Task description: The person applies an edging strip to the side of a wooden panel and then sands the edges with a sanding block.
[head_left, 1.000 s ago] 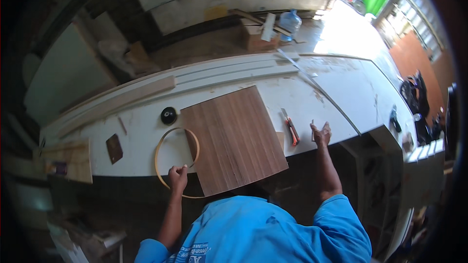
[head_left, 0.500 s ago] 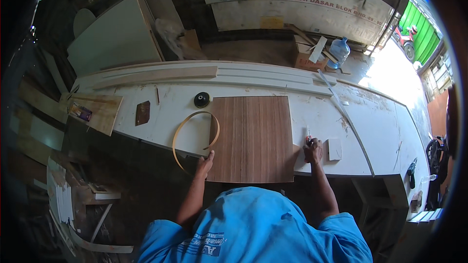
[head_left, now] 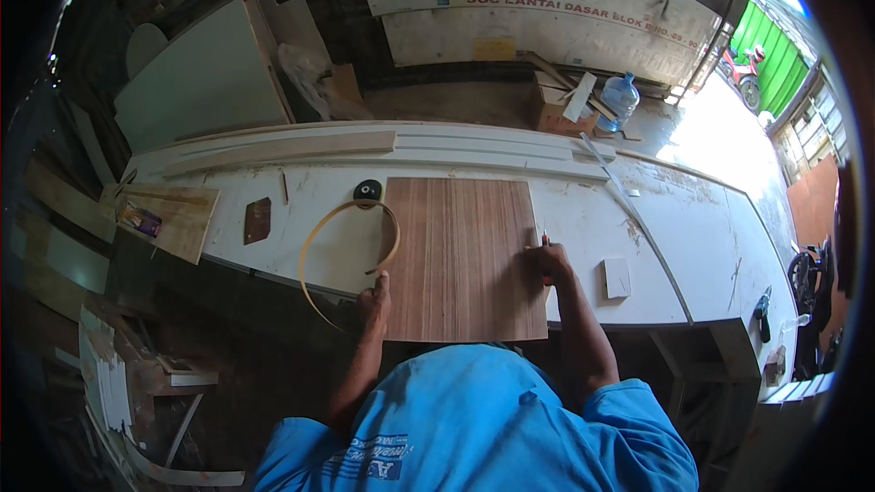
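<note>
Left hand (head_left: 376, 297) clamped on thin, tan, looped strip (head_left: 303, 260) curving beyond it; right hand (head_left: 551, 261) closed around slim red-handled cutter (head_left: 546, 240); square brown wood-grain board (head_left: 463, 260) between hands on white bench (head_left: 588, 219).

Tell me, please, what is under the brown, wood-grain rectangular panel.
The long white worktop shows past the far, left and right edges of the panel. Whatever lies directly beneath is covered and cannot be seen.
</note>
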A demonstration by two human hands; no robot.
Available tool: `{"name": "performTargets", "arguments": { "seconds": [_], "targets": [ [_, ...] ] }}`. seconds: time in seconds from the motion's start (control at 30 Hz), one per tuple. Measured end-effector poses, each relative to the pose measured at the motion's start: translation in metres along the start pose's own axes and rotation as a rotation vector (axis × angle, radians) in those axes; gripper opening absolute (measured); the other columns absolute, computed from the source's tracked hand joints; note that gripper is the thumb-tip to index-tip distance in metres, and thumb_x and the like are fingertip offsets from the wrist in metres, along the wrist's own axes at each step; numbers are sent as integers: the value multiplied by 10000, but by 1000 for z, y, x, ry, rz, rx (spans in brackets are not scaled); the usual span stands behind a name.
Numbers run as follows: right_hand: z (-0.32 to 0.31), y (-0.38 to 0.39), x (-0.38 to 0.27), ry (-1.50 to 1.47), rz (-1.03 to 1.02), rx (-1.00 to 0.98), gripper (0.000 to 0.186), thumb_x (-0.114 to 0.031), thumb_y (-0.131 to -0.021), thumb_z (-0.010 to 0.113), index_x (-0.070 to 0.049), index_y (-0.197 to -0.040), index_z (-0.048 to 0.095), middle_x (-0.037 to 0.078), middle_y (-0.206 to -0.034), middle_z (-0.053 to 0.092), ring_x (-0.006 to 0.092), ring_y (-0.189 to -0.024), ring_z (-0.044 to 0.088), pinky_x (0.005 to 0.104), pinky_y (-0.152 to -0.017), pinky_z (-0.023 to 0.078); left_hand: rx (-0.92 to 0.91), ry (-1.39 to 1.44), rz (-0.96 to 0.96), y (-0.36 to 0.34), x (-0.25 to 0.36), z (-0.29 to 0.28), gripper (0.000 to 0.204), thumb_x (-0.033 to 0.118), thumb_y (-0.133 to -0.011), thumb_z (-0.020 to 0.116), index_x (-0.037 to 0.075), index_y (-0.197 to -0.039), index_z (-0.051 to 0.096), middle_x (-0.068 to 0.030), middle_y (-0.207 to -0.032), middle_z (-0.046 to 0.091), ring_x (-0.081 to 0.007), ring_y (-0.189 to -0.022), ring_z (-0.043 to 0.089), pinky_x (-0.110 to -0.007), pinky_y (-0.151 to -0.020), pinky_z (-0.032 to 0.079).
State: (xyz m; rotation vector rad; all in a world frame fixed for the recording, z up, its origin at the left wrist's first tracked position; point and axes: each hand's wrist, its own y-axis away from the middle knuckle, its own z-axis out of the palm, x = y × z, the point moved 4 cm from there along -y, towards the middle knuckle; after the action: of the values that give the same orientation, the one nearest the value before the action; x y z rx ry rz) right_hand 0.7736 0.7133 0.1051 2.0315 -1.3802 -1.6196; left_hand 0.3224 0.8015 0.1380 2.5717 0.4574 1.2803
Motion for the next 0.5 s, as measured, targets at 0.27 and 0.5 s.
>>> {"name": "performTargets", "arguments": {
  "seconds": [0.27,0.5],
  "targets": [
    [-53,99,-102,-340,-398,79,366,-238,-819,846,-11,-1027,648,5,-724,632,80,-590,573,267,-501,440,239,204,396,-15,97,-39,695,630,-930,601,-56,-937,715,-169,-862,682,-246,-810,615,-366,-761,486],
    [-83,171,-121,-638,-630,226,341,-169,-863,781,-73,-1131,593,-40,-732,532,66,-551,479,247,-498,395,-221,399,830,-61,173,-42,362,235,-896,770,-9,-1141,664,-115,-993,727,-234,-936,692,-378,-826,537]
  ]
}}
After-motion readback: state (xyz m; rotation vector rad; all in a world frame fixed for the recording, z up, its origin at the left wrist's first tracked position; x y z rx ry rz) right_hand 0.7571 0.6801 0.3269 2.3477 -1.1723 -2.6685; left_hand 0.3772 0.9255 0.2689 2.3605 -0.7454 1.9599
